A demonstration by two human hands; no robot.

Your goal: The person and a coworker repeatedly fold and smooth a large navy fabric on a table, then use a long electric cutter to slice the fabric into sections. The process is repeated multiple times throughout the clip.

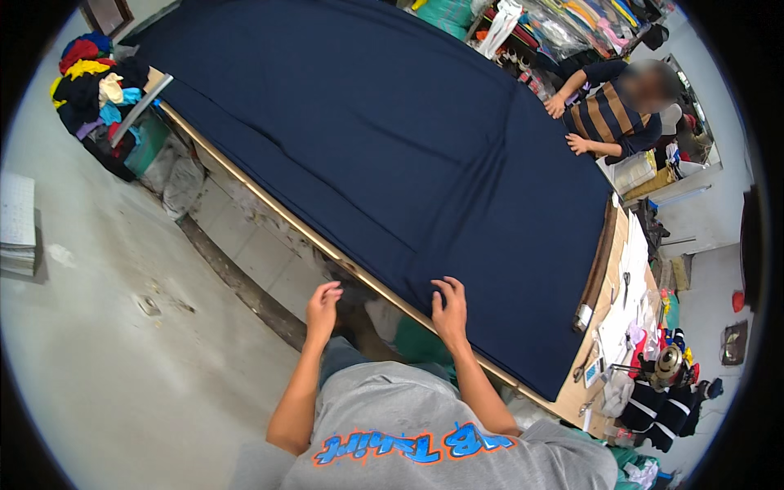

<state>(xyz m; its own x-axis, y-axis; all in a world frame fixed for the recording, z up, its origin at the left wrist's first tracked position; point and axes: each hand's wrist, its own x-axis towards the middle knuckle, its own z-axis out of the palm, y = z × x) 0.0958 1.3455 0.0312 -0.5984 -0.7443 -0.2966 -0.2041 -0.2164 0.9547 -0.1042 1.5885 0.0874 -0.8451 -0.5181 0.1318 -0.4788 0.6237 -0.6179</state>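
A wide sheet of dark navy fabric (367, 139) covers most of the long table, with soft creases running through its middle and right part. My right hand (449, 309) is over the fabric's near edge, fingers apart and slightly curled; whether the fingertips touch the cloth I cannot tell. Just off the table's near edge, my left hand (324, 306) hangs in the air with its fingers bent and nothing seen in them. Across the table a co-worker (612, 114) in a striped shirt rests both hands at the fabric's far edge.
The table's wooden edge (269, 206) runs diagonally before me. At its right end lie white papers (625, 286), scissors (579, 373), a calculator (594, 371) and a cutting machine (668, 363). Coloured cloth scraps (90, 90) are heaped at the far left. A wall (106, 327) stands at my left.
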